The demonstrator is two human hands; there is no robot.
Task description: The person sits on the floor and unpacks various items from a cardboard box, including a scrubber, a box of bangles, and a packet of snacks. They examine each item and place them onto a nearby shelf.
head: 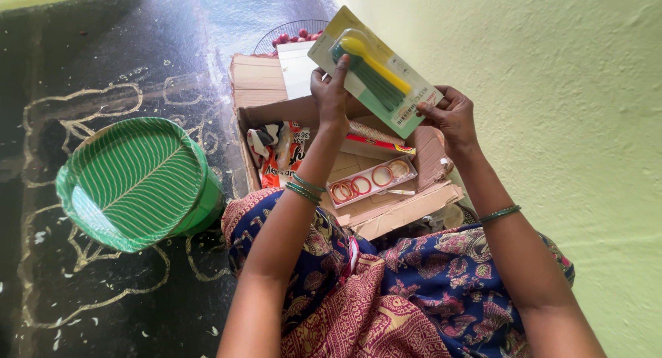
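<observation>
A flat blister pack (376,72) with yellow and green plastic spoons on a card is held up over an open cardboard box (386,213). My left hand (329,90) grips the pack's near left edge. My right hand (452,113) pinches its lower right corner. Green bangles circle both wrists. Inside the box lie a clear tray of red and gold bangles (372,181), a printed snack packet (283,151) and a long red and gold packet (379,143).
A stack of green leaf-patterned plates (134,182) sits on the dark floor to the left. A wire basket of small red fruits (293,35) stands beyond the box. A pale green wall (552,89) runs along the right. My lap is covered in blue and maroon patterned cloth (400,289).
</observation>
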